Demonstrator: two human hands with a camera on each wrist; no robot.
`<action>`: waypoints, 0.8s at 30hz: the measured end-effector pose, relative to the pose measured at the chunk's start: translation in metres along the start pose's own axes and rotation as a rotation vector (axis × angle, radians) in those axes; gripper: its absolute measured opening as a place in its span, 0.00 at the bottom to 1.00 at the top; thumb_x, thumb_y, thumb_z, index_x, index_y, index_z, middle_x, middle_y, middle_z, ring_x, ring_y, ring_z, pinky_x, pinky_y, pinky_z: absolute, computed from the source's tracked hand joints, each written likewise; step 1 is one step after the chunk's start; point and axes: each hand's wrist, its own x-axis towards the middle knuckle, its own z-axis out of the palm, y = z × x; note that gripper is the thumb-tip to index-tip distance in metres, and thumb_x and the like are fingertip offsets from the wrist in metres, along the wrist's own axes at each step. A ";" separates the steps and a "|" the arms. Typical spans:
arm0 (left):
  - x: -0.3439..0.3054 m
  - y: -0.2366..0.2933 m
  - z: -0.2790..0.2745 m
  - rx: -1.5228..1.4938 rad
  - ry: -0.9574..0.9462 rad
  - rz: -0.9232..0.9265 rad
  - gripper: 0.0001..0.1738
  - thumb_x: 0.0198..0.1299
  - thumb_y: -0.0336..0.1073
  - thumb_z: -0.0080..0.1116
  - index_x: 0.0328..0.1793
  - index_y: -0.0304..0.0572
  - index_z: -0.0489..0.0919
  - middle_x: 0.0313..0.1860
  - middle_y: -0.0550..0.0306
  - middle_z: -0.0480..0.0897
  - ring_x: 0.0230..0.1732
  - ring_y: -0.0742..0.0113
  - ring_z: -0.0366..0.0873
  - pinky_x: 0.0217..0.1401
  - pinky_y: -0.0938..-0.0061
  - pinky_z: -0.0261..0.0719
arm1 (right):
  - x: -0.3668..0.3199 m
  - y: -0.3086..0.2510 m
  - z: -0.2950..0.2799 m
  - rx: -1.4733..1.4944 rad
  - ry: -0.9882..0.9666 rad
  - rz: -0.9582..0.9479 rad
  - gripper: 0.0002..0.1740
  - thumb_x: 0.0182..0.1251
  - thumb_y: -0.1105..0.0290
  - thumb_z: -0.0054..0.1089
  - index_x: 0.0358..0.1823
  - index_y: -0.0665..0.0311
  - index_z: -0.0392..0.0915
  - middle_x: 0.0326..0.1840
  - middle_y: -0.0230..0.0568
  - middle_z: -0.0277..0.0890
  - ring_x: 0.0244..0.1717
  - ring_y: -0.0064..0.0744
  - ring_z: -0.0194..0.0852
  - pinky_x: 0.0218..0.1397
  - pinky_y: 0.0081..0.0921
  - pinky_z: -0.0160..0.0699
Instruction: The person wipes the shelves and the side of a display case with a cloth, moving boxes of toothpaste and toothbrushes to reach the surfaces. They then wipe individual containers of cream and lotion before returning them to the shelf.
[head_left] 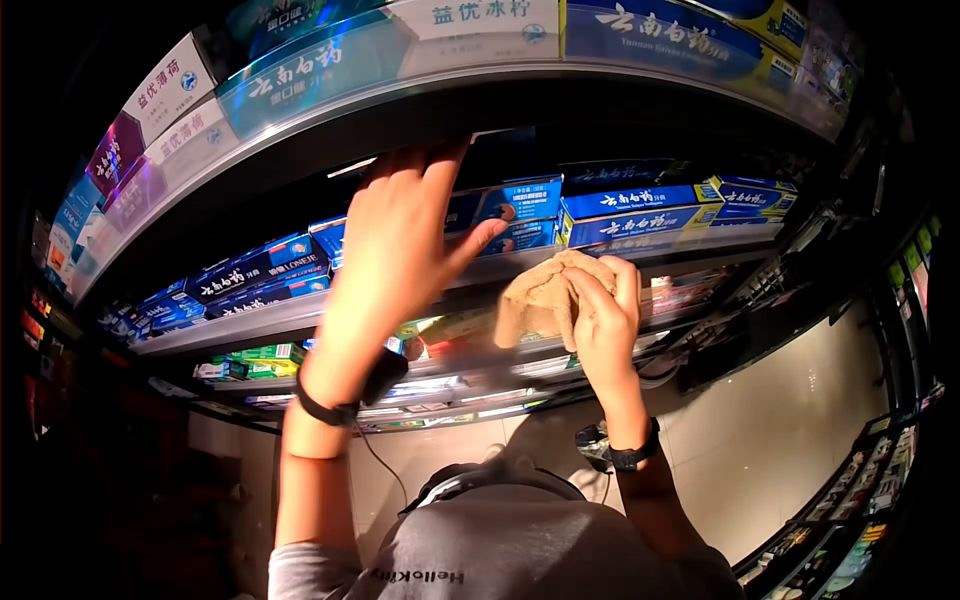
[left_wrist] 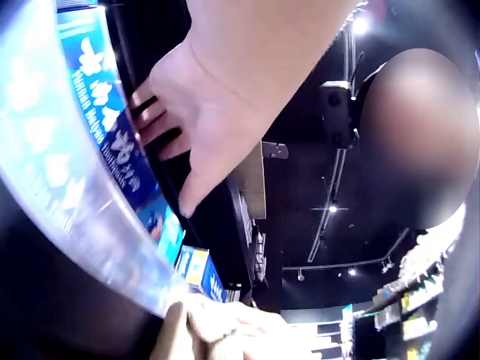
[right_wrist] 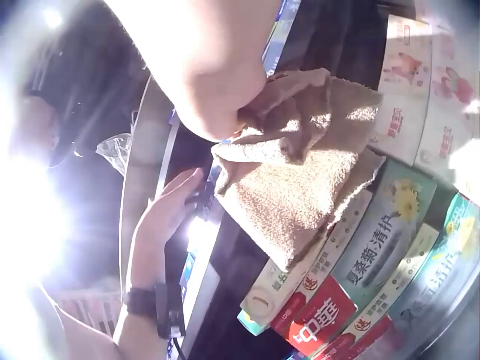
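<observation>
My left hand reaches in over the middle shelf, fingers extended and thumb spread to the side. Its fingertips go into shadow under the upper shelf. In the left wrist view the same hand shows an empty palm beside blue toothpaste boxes. Lower and to the right, my right hand pinches a tan cloth that hangs in folds in front of the shelf edge. The right wrist view has this cloth drooping over toothpaste boxes on a lower shelf.
An upper shelf with a clear front strip juts out above my hands. Blue toothpaste boxes line the middle shelf. Lower shelves hold more boxes. A thin cable hangs by my left wrist. Tiled floor lies at the right.
</observation>
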 end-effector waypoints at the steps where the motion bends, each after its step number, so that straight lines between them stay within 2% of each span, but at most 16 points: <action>1: 0.009 -0.007 -0.005 -0.100 -0.211 -0.027 0.44 0.43 0.49 0.66 0.66 0.46 0.60 0.55 0.39 0.70 0.55 0.45 0.67 0.54 0.63 0.67 | -0.001 0.002 0.004 0.020 0.015 -0.014 0.16 0.41 0.84 0.55 0.35 0.63 0.79 0.41 0.46 0.67 0.42 0.48 0.66 0.44 0.36 0.67; 2: 0.018 -0.014 -0.006 -0.131 -0.242 0.107 0.48 0.41 0.52 0.67 0.67 0.46 0.57 0.53 0.37 0.72 0.52 0.44 0.71 0.51 0.63 0.70 | 0.000 -0.002 0.006 0.016 0.014 -0.020 0.15 0.41 0.84 0.56 0.35 0.63 0.79 0.41 0.46 0.67 0.41 0.47 0.66 0.44 0.36 0.67; 3: 0.029 -0.026 0.005 -0.224 -0.173 0.300 0.47 0.41 0.53 0.67 0.67 0.46 0.59 0.51 0.38 0.74 0.51 0.44 0.73 0.52 0.65 0.71 | 0.001 -0.005 0.007 0.013 0.013 -0.028 0.15 0.42 0.84 0.56 0.34 0.64 0.79 0.40 0.46 0.67 0.41 0.47 0.66 0.44 0.35 0.66; 6: 0.046 -0.035 0.014 -0.184 -0.258 0.295 0.46 0.41 0.54 0.67 0.64 0.42 0.63 0.50 0.39 0.75 0.49 0.47 0.74 0.52 0.67 0.71 | 0.003 -0.010 0.011 0.059 0.011 -0.049 0.14 0.42 0.83 0.57 0.34 0.64 0.79 0.40 0.45 0.67 0.41 0.46 0.65 0.45 0.36 0.65; 8: 0.056 -0.029 0.013 -0.103 -0.496 0.186 0.45 0.41 0.57 0.66 0.60 0.35 0.67 0.51 0.38 0.75 0.50 0.50 0.74 0.53 0.69 0.71 | 0.004 -0.013 0.015 0.131 -0.009 -0.051 0.14 0.42 0.82 0.57 0.34 0.64 0.79 0.40 0.44 0.67 0.41 0.46 0.65 0.46 0.36 0.64; 11: 0.064 -0.028 0.019 -0.053 -0.589 0.135 0.46 0.39 0.60 0.65 0.58 0.31 0.68 0.50 0.36 0.75 0.49 0.50 0.75 0.53 0.69 0.72 | 0.005 -0.022 0.017 0.062 -0.044 -0.115 0.15 0.42 0.81 0.57 0.36 0.64 0.78 0.40 0.45 0.67 0.42 0.45 0.66 0.47 0.36 0.62; 16: 0.061 -0.031 0.023 -0.118 -0.514 0.131 0.46 0.39 0.59 0.66 0.58 0.32 0.68 0.51 0.36 0.74 0.50 0.50 0.74 0.54 0.70 0.71 | -0.003 -0.031 0.023 0.038 -0.114 -0.129 0.20 0.40 0.78 0.59 0.41 0.63 0.77 0.42 0.45 0.66 0.43 0.43 0.65 0.49 0.38 0.59; 20: 0.058 -0.032 0.024 -0.166 -0.476 0.163 0.46 0.38 0.58 0.67 0.59 0.33 0.68 0.52 0.37 0.74 0.51 0.50 0.74 0.54 0.69 0.71 | -0.003 -0.027 0.018 0.043 -0.123 -0.118 0.20 0.40 0.80 0.58 0.41 0.63 0.77 0.42 0.44 0.66 0.43 0.43 0.64 0.50 0.38 0.59; 24: 0.057 -0.028 0.023 -0.162 -0.472 0.120 0.46 0.38 0.56 0.68 0.60 0.34 0.67 0.52 0.38 0.74 0.53 0.50 0.73 0.55 0.69 0.71 | -0.001 -0.022 0.010 0.044 -0.121 -0.078 0.20 0.41 0.82 0.56 0.40 0.62 0.77 0.43 0.45 0.66 0.44 0.46 0.64 0.50 0.37 0.60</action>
